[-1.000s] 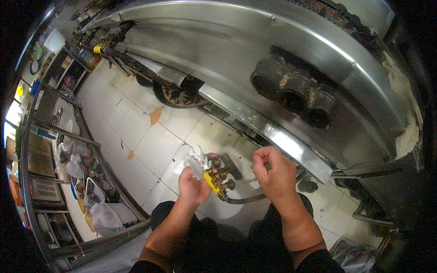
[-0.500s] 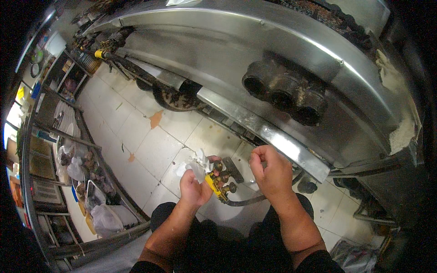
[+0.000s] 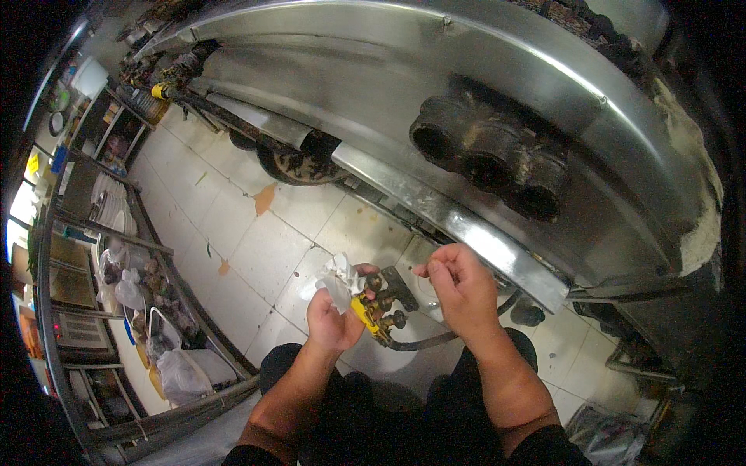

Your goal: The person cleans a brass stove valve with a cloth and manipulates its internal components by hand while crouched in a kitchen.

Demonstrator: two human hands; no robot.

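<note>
My left hand point(image 3: 332, 325) is closed around a gas valve assembly point(image 3: 364, 312) with a yellow body and several dark brass fittings. Crumpled white tissue point(image 3: 334, 279) is gathered in the same hand, between thumb and fingers. From the valve's lower end a black hose point(image 3: 427, 343) curves off to the right, passing by my right wrist. My right hand point(image 3: 468, 289) hovers right of the valve, apart from it, with thumb and fingers pinched together. Whatever is in that pinch, if anything, is too small to make out. A dark rectangular piece point(image 3: 401, 289) shows beside the valve.
A steel stove front point(image 3: 334, 78) spans the far side, with three blackened round pipe openings point(image 3: 486, 159) and a projecting metal ledge point(image 3: 458, 225). A rack point(image 3: 148, 245) holding plates and bags stands at left. White floor tiles point(image 3: 179, 194) carry brown scraps.
My right hand has shifted slightly left and up, and its fingers have turned toward the valve. The left hand keeps its hold on the valve and tissue.
</note>
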